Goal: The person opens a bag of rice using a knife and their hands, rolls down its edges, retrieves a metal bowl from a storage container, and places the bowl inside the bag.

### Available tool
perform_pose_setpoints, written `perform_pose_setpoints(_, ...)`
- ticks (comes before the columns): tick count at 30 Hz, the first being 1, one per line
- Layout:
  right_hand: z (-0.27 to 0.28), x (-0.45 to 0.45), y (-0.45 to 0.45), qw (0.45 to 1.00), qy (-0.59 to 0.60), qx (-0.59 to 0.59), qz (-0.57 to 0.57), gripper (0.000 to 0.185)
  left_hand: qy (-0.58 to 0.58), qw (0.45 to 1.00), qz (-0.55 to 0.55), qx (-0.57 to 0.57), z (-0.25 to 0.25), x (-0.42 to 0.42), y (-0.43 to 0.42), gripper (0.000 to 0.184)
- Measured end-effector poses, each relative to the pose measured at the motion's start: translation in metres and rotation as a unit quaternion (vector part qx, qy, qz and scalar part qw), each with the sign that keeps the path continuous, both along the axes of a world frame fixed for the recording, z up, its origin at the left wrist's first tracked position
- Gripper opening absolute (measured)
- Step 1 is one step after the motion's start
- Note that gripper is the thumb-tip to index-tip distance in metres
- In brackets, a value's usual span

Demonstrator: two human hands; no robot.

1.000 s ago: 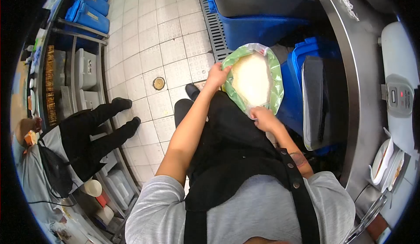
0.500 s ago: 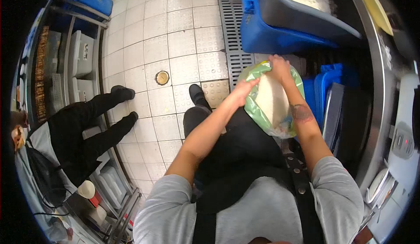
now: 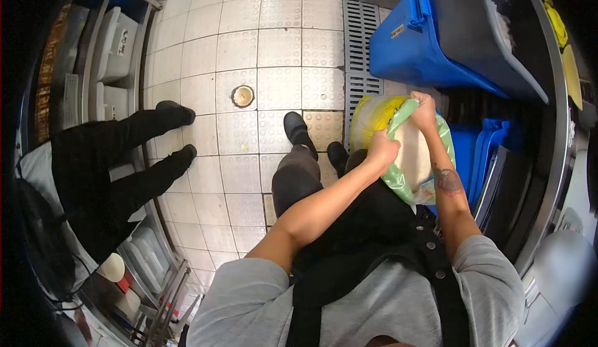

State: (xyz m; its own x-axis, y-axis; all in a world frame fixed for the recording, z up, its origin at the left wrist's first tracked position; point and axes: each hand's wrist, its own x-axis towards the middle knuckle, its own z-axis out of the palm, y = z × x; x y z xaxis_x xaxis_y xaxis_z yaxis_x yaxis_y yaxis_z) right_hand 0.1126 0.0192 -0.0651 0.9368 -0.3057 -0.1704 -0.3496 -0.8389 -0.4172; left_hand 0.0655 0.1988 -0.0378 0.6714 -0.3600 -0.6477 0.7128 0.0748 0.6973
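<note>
A green and yellow plastic bag (image 3: 398,182) stands with its mouth open in front of my legs. Pale, fine-grained contents that look like rice (image 3: 412,151) show inside. My left hand (image 3: 384,149) is closed around the near left part of the rim. At the far edge, my right hand (image 3: 424,112) grips the gathered plastic, and that forearm crosses over the opening. The bag's yellow side (image 3: 375,115) bulges out to the left. Its bottom is hidden.
A large blue bin (image 3: 405,48) with a grey upper part stands beyond the bag, beside a floor drain grate (image 3: 362,42). Blue lids (image 3: 492,138) and dark panels lean at right. Another person in dark trousers (image 3: 118,166) stands at the left shelves. A round fitting (image 3: 243,96) is in the floor.
My view has shifted, and the bin's contents are now mostly out of sight. The bag has tilted, showing more of its yellow side. My left hand has closed more tightly on the rim.
</note>
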Motion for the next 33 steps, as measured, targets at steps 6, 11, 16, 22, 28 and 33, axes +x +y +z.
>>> perform_pose_setpoints(6,0.015,0.029,0.087,0.977,-0.032,0.031,0.207,0.011,-0.037,0.994,-0.002,0.100,-0.008,-0.036,0.058,0.014)
perform_pose_setpoints(11,0.019,0.052,0.128,0.918,-0.048,0.061,0.389,0.006,0.013,0.989,0.150,0.015,0.000,-0.060,0.073,0.021)
perform_pose_setpoints(16,0.052,0.074,0.178,0.835,0.046,0.046,0.547,0.018,0.052,0.962,0.267,-0.012,-0.001,-0.079,0.064,0.023)
perform_pose_setpoints(22,0.047,0.082,0.187,0.821,-0.022,0.115,0.559,0.011,0.088,0.953,0.288,0.018,0.000,-0.057,0.058,0.018)
perform_pose_setpoints(28,0.085,0.032,0.134,0.909,-0.263,0.202,0.252,0.023,-0.223,0.883,0.170,0.377,0.020,0.031,0.097,0.038)
perform_pose_setpoints(33,0.073,-0.066,0.045,0.950,-0.298,-0.042,-0.083,0.040,-0.296,0.801,-0.110,0.508,0.014,0.114,0.095,0.041)
